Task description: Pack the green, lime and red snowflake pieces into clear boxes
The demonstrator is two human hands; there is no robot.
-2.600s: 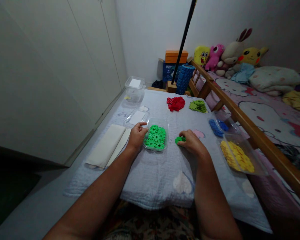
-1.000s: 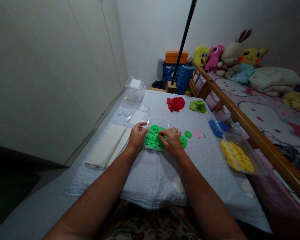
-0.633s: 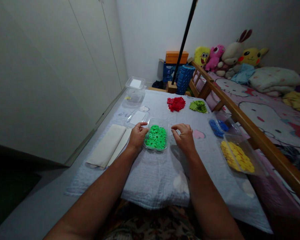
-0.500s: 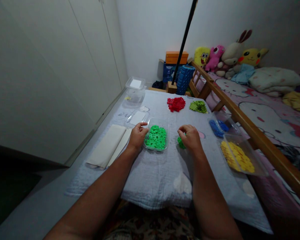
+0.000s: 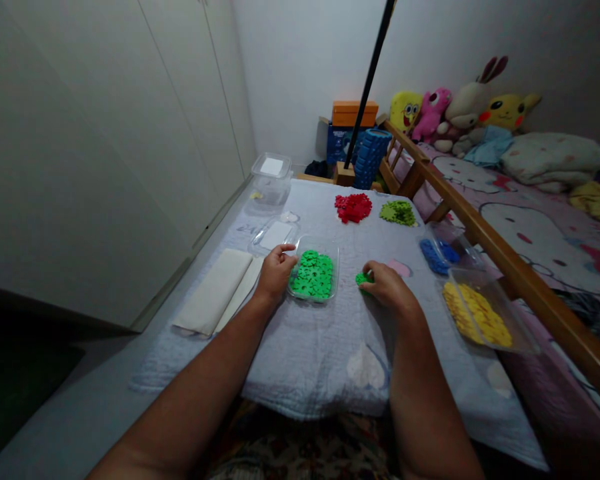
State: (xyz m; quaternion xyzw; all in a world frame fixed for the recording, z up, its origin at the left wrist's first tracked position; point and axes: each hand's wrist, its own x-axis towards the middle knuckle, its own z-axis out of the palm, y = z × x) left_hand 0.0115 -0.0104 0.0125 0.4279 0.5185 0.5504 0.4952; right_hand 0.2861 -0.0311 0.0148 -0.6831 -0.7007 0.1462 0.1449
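Note:
My left hand (image 5: pixel 277 272) grips the left rim of a clear plastic container (image 5: pixel 336 252), thumb and fingers closed at its edge. Inside the container lie many bright green snowflake discs (image 5: pixel 312 275), loosely spread. To the right, my right hand (image 5: pixel 387 285) is low over the cloth, its thumb and fingers closed around a small bunch of green snowflake discs (image 5: pixel 362 279). How many it holds is partly hidden by the fingers.
Red discs (image 5: pixel 353 208) and lime-green discs (image 5: pixel 398 213) lie in piles at the back. Boxes of blue discs (image 5: pixel 439 256) and yellow discs (image 5: pixel 475 313) stand at right. Left are a folded beige cloth (image 5: pixel 215 288), a lid (image 5: pixel 275 235) and a lidded box (image 5: pixel 271 190).
My right hand has turned and shifted slightly right and down, its fingers now around the green discs from the right side. My left hand and the container stay put.

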